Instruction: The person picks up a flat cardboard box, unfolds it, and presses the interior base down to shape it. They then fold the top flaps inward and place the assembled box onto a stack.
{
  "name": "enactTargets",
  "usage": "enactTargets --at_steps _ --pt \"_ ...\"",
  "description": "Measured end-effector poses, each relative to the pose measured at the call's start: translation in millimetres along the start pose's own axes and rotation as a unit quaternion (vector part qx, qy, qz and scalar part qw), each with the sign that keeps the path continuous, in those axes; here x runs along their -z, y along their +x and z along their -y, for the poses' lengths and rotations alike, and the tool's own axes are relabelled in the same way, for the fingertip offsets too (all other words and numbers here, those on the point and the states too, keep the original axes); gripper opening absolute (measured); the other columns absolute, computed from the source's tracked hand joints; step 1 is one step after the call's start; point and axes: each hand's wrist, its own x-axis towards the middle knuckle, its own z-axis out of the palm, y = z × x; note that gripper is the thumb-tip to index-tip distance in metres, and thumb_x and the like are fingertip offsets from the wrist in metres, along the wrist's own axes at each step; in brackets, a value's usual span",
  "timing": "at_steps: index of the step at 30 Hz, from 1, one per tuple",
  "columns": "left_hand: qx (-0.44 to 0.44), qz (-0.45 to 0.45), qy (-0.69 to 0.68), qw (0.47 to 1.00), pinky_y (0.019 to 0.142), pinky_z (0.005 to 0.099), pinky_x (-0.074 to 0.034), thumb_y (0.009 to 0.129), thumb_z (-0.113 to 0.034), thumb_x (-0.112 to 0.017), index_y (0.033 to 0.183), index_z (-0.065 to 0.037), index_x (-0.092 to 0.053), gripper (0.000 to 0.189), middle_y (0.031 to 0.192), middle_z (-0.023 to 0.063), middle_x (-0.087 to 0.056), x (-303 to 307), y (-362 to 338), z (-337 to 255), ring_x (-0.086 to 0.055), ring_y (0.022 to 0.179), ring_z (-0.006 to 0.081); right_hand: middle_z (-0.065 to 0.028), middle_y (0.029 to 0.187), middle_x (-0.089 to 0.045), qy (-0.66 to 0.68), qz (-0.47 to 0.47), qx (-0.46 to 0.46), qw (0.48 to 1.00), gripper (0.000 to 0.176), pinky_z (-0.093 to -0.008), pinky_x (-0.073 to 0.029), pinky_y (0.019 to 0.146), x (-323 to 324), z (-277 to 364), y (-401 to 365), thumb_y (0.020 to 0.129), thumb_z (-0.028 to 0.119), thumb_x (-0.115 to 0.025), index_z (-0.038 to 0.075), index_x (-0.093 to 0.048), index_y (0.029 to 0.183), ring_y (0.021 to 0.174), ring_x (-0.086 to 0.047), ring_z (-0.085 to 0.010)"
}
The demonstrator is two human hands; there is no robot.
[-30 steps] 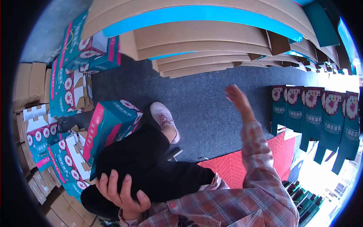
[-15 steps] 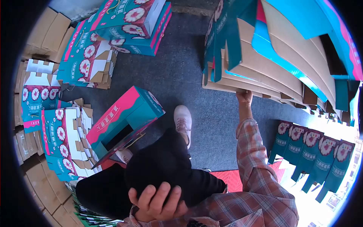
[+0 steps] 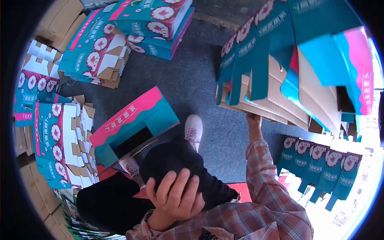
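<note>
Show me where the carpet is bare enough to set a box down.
Bare carpet between the open box, the top boxes and the held flats; another strip between shoe and flats row. Left side is crowded with stacks.

Dark grey carpet covered the floor. An open teal and pink box lay tilted in the middle of it. On the left, a pile of flat printed sheets was fanned out, flower pattern up. Beyond that, a second pile sat just beside two made-up boxes, one on the other. Plain brown cardboard showed at the top-left edge. At the right, a row of teal cartons stood side by side, near a red mat.
</note>
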Motion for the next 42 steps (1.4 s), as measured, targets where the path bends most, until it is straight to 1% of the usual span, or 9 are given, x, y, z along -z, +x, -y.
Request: enactTargets --at_steps 2,9,13,22,25,27,30,33,42 --pt "0.006 -0.025 -0.019 0.999 0.106 0.0504 -0.023 0.081 -0.033 -0.051 0.101 -0.016 -0.067 0.031 0.117 0.0035 -0.059 -1 -2 9 -0.048 0.114 0.0221 -0.0091 0.103 -0.067 0.010 0.006 -0.021 1.000 0.025 -0.0430 -0.055 0.083 -6 3 8 0.085 0.028 -0.063 0.010 -0.064 0.103 0.095 -0.065 -0.0251" --pt "0.005 -0.019 -0.046 0.999 0.107 0.0498 -0.022 0.081 -0.033 -0.049 0.100 -0.018 -0.067 0.030 0.117 0.0011 -0.059 -2 1 24 -0.047 0.116 0.0205 -0.0128 0.105 -0.067 0.029 -0.109 0.003 0.994 0.028 -0.0421 -0.054 0.087 -38 13 33 0.090 0.027 -0.056 0.006 -0.063 0.106 0.098 -0.065 -0.0262" --pt "0.008 -0.005 -0.041 0.999 0.108 0.0505 -0.020 0.081 -0.033 -0.049 0.099 -0.020 -0.067 0.029 0.116 -0.0005 -0.059 0 -2 26 -0.045 0.118 0.0203 -0.0126 0.105 -0.067 0.011 -0.068 0.006 0.998 0.024 -0.0418 -0.053 0.088 -49 25 55 0.093 0.019 -0.047 0.006 -0.063 0.106 0.098 -0.065 -0.0261" --pt "-0.013 0.010 -0.024 1.000 0.110 0.0516 -0.017 0.079 -0.032 -0.049 0.098 -0.025 -0.066 0.027 0.116 -0.0041 -0.059 -5 -2 19 -0.043 0.122 0.0191 -0.0070 0.089 -0.069 0.019 -0.100 -0.019 0.995 0.013 -0.0374 -0.056 0.071 -58 29 87 0.089 0.019 -0.055 0.012 -0.066 0.091 0.080 -0.068 -0.0223" --pt "-0.014 -0.021 -0.045 0.999 0.110 0.0507 -0.017 0.078 -0.032 -0.051 0.098 -0.024 -0.067 0.026 0.114 -0.0045 -0.060 -8 -1 18 -0.045 0.119 0.0188 -0.0101 0.099 -0.068 0.025 -0.074 -0.027 0.997 0.021 -0.0423 -0.053 0.081 -62 29 72 0.090 0.022 -0.051 0.010 -0.063 0.103 0.092 -0.065 -0.0255" --pt "-0.071 -0.018 -0.030 0.997 0.108 0.0517 -0.024 0.090 -0.030 -0.046 0.106 -0.015 -0.064 0.029 0.118 0.0068 -0.058 -4 9 19 -0.048 0.119 0.0277 -0.0127 0.115 -0.061 0.029 0.043 -0.043 0.998 0.034 -0.0479 -0.044 0.095 -70 14 48 0.090 0.028 -0.050 0.008 -0.057 0.117 0.110 -0.056 -0.0296" --pt "-0.054 -0.018 -0.033 0.998 0.111 0.0505 -0.020 0.087 -0.028 -0.048 0.101 -0.020 -0.067 0.024 0.113 0.0006 -0.062 -5 8 14 -0.050 0.118 0.0225 -0.0119 0.127 -0.054 0.091 0.097 -0.031 0.991 0.043 -0.0532 -0.035 0.102 -69 5 39 0.089 0.032 -0.049 0.009 -0.053 0.125 0.123 -0.046 -0.0320" --pt "-0.058 -0.018 -0.034 0.998 0.111 0.0492 -0.021 0.088 -0.027 -0.047 0.098 -0.020 -0.068 0.024 0.111 0.0013 -0.063 -4 11 13 -0.050 0.119 0.0224 -0.0091 0.133 -0.049 -0.018 0.081 0.031 0.996 0.052 -0.0561 -0.033 0.102 -63 -5 39 0.085 0.045 -0.052 0.015 -0.050 0.128 0.125 -0.042 -0.0312" --pt "-0.100 -0.098 -0.012 0.990 0.111 0.0489 -0.027 0.089 -0.030 -0.049 0.096 -0.022 -0.070 0.022 0.105 -0.0032 -0.066 -19 21 16 -0.055 0.115 0.0207 -0.0085 0.144 -0.031 0.018 0.024 0.105 0.994 0.095 -0.0616 -0.025 0.106 -93 -24 18 0.069 0.086 -0.037 0.024 -0.033 0.141 0.133 -0.029 -0.0331"
